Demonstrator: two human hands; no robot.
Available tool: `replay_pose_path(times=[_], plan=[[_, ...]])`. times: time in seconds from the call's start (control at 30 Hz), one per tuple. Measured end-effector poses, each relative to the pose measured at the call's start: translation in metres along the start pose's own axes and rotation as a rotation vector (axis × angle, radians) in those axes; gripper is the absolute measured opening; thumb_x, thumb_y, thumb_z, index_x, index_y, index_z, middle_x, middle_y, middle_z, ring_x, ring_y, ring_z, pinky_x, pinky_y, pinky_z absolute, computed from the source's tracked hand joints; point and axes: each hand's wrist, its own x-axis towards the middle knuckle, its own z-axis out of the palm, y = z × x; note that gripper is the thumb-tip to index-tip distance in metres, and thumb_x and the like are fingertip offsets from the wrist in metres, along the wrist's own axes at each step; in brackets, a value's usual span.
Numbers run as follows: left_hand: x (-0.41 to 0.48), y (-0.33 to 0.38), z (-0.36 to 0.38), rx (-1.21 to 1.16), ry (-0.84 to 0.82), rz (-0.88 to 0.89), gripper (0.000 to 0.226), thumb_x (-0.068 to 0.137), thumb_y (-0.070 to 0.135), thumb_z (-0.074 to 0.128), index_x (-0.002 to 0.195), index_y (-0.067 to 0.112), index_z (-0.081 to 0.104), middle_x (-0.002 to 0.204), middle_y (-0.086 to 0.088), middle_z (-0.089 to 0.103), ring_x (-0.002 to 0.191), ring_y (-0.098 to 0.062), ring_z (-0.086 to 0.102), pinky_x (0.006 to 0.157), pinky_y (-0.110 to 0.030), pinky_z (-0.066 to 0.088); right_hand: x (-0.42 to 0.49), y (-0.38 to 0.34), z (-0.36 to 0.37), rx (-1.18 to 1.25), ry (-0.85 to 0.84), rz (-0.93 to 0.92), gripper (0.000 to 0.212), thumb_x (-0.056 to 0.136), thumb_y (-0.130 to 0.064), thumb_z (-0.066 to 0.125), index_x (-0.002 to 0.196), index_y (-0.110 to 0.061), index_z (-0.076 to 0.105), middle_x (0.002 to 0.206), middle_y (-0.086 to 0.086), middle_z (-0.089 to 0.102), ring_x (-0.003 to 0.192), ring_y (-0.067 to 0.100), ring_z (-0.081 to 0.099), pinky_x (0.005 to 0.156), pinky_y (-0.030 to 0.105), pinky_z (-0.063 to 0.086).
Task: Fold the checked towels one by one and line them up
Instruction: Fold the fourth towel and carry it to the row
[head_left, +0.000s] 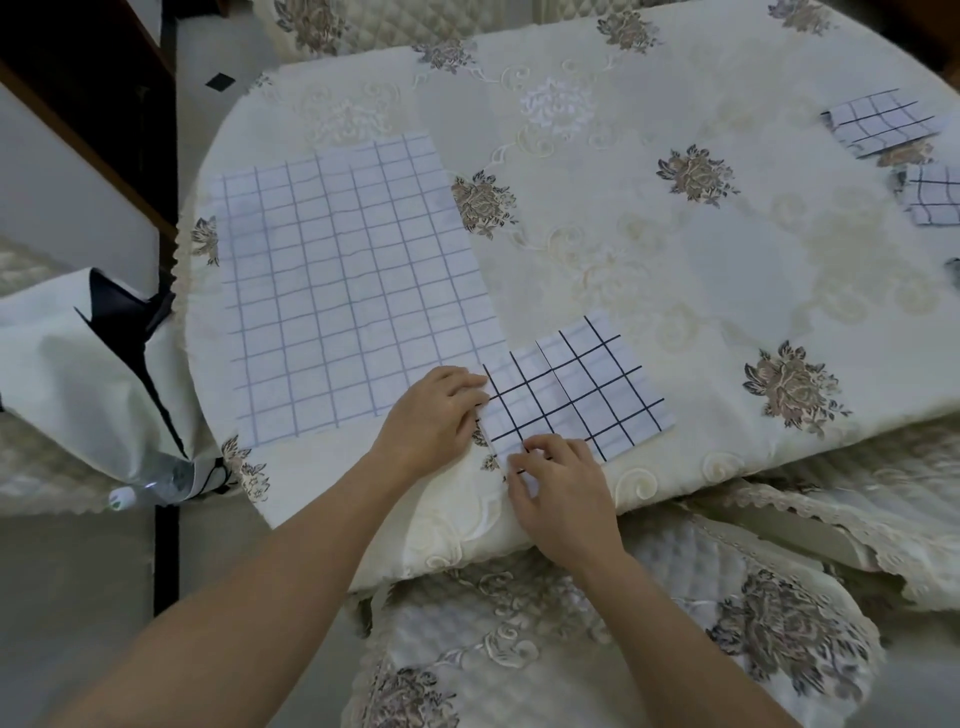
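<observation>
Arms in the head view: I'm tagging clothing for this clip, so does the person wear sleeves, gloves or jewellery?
No. Both arms are uncovered right to the frame's edge, and no sleeve is in view. The left hand and right hand are ungloved, with no watch, bracelet or ring visible.

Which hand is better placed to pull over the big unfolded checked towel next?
Probably left. The left hand rests at the folded towel's left edge, right beside the unfolded towel's near corner. The right hand sits on the folded towel's near edge, farther from it.
</observation>
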Motion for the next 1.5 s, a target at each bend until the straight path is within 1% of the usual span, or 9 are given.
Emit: replay_pose_path(times=[0.1,0.2,0.3,0.4,0.57,0.73,0.93,1.33,1.5], plan=[[0.001,0.018,0.003,0.048,0.092,-0.100,0.021,0.084,0.013,0.058,0.099,0.011,0.073,0.116,-0.003,0.069,0.108,-0.024,0.060,0.091,-0.045,0.051,0.001,0.004,-0.007,0.005,-0.091,-0.074,0.032,0.089,-0.038,0.048,0.099,-0.024,0.075,0.112,-0.002,0.066,0.097,0.023,0.055,0.077,0.039,0.053],[0.006,0.048,0.012,0.047,0.102,-0.215,0.030,0.089,0.019,0.053,0.115,0.011,0.066,0.131,-0.007,0.060,0.120,-0.024,0.054,0.102,-0.045,0.044,0.007,0.015,-0.019,0.119,-0.228,-0.128,0.038,0.092,-0.041,0.043,0.109,-0.024,0.072,0.122,-0.003,0.061,0.110,0.020,0.054,0.086,0.037,0.053],[0.006,0.069,0.025,0.106,-0.011,-0.319,0.049,0.096,0.035,0.039,0.139,0.014,0.053,0.150,-0.006,0.046,0.137,-0.023,0.042,0.113,-0.046,0.036,0.025,0.039,-0.038,0.112,-0.082,-0.187,0.021,0.093,-0.024,0.056,0.108,-0.019,0.070,0.129,0.003,0.058,0.112,0.023,0.055,0.081,0.036,0.054],[0.003,0.074,0.035,0.179,-0.073,-0.394,0.052,0.098,0.037,0.039,0.144,0.016,0.047,0.156,-0.006,0.039,0.144,-0.022,0.034,0.118,-0.047,0.029,0.056,0.072,-0.054,0.031,0.068,-0.189,0.023,0.093,-0.016,0.062,0.115,-0.012,0.067,0.133,0.009,0.056,0.115,0.027,0.055,0.086,0.038,0.051],[0.020,0.096,0.037,0.250,-0.013,-0.498,0.059,0.097,0.040,0.036,0.151,0.014,0.038,0.160,-0.008,0.031,0.148,-0.024,0.028,0.121,-0.050,0.022,0.104,0.113,-0.048,-0.084,0.011,-0.341,0.045,0.103,-0.029,0.039,0.139,-0.005,0.052,0.151,0.015,0.044,0.144,0.031,0.036,0.115,0.044,0.036],[0.056,0.128,0.067,0.254,-0.058,-0.547,0.064,0.103,0.043,0.031,0.159,0.014,0.017,0.167,-0.005,0.011,0.154,-0.019,0.008,0.123,-0.049,0.016,0.127,0.119,-0.028,-0.201,-0.151,-0.331,0.068,0.103,-0.050,0.021,0.152,-0.005,0.033,0.160,0.016,0.029,0.151,0.030,0.021,0.123,0.048,0.020],[0.046,0.120,0.083,0.341,-0.114,-0.651,0.071,0.103,0.057,0.017,0.159,0.015,0.012,0.167,-0.002,0.006,0.154,-0.018,0.002,0.123,-0.050,0.014,0.128,0.134,-0.014,-0.234,-0.208,-0.331,0.075,0.101,-0.059,0.016,0.159,-0.010,0.015,0.166,0.012,0.011,0.154,0.025,0.005,0.125,0.045,0.010],[0.036,0.118,0.080,0.353,-0.097,-0.701,0.066,0.102,0.058,0.022,0.160,0.028,0.011,0.168,0.000,0.002,0.154,-0.019,0.000,0.123,-0.050,0.013,0.127,0.136,-0.014,-0.266,-0.224,-0.348,0.073,0.100,-0.065,0.017,0.160,-0.024,0.010,0.167,0.009,0.000,0.154,0.023,-0.005,0.125,0.046,0.007],[0.029,0.115,0.075,0.338,-0.110,-0.762,0.067,0.101,0.057,0.021,0.159,0.030,0.002,0.167,0.000,-0.009,0.154,-0.019,-0.008,0.124,-0.048,0.009,0.130,0.140,-0.018,-0.298,-0.231,-0.319,0.082,0.098,-0.068,0.019,0.160,-0.016,0.003,0.167,0.007,-0.003,0.154,0.019,-0.008,0.125,0.045,0.005]])
